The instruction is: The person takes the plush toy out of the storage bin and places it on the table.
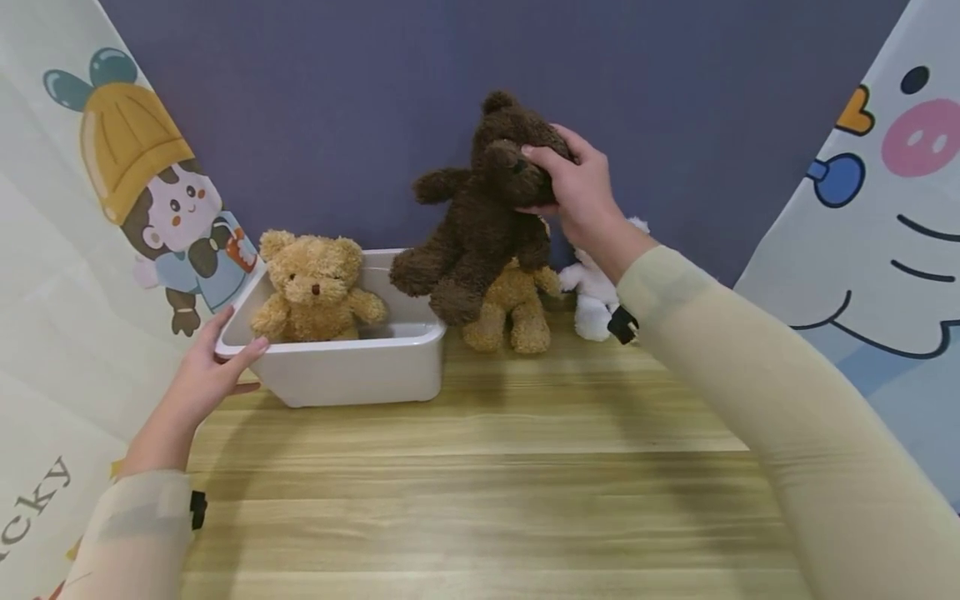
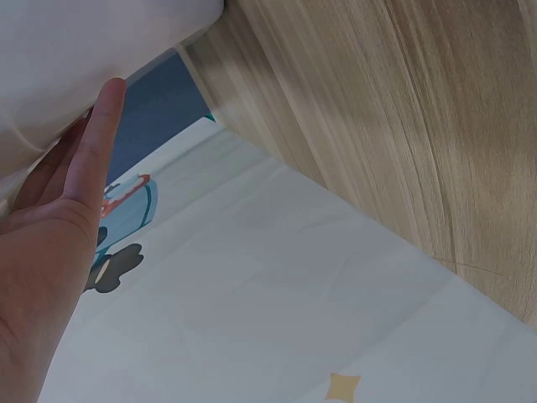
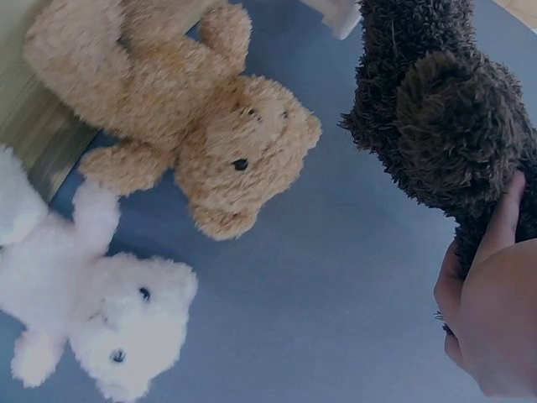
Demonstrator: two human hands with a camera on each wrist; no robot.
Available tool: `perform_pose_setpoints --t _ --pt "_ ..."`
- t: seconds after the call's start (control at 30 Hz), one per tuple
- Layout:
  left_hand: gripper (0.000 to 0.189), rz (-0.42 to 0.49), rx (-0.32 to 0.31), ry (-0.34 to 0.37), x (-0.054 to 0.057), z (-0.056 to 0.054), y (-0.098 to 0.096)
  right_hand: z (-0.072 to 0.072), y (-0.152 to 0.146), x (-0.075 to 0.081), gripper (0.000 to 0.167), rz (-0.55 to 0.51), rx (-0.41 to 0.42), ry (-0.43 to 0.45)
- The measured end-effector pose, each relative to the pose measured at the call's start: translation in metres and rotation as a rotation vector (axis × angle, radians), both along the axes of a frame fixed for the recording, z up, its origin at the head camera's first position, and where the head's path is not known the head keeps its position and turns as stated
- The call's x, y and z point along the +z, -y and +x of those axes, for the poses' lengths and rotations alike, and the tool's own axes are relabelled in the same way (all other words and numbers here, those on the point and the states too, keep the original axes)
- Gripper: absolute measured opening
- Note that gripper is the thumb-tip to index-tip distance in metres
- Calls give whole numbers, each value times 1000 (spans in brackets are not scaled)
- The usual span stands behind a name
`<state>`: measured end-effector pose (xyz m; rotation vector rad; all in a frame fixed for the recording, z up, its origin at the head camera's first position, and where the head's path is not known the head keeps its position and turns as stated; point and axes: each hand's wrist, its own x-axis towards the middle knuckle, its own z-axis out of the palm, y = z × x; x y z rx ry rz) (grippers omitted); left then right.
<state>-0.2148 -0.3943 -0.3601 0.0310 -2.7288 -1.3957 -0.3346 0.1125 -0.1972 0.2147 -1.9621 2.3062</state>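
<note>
My right hand (image 1: 588, 187) grips a dark brown teddy bear (image 1: 468, 225) by its head, holding it in the air just right of a white plastic bin (image 1: 360, 371). The bear's feet hang near the bin's right end. In the right wrist view, fingers press into the brown bear's fur (image 3: 457, 126). At the bin's left front corner my left hand (image 1: 198, 371) holds the rim, its thumb on the front side. A tan teddy bear (image 1: 315, 283) sits inside the bin, facing me; its lower part is hidden by the front wall.
Behind the brown bear, another tan teddy bear (image 1: 513, 312) sits against the blue-grey back panel (image 1: 360, 108). A white plush toy (image 3: 126, 315) sits beside it, partly hidden by my right forearm in the head view. Printed cloth panels (image 1: 900, 250) flank the wooden tabletop (image 1: 480, 500).
</note>
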Motion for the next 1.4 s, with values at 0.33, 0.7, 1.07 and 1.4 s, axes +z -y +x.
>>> perform_pose_setpoints --t 0.33,0.7,1.07,1.4 --pt "95 -15 -6 -1 0 -3 0 6 -21 -7 60 2 9 -1" --pt "96 -13 4 5 -2 -4 2 11 -39 -15 65 27 -10 -1" --pt "95 -6 7 4 -2 1 1 13 -51 -21 68 49 -3 24" --pt "95 14 -4 -1 -4 -1 3 19 -66 -24 68 92 8 5"
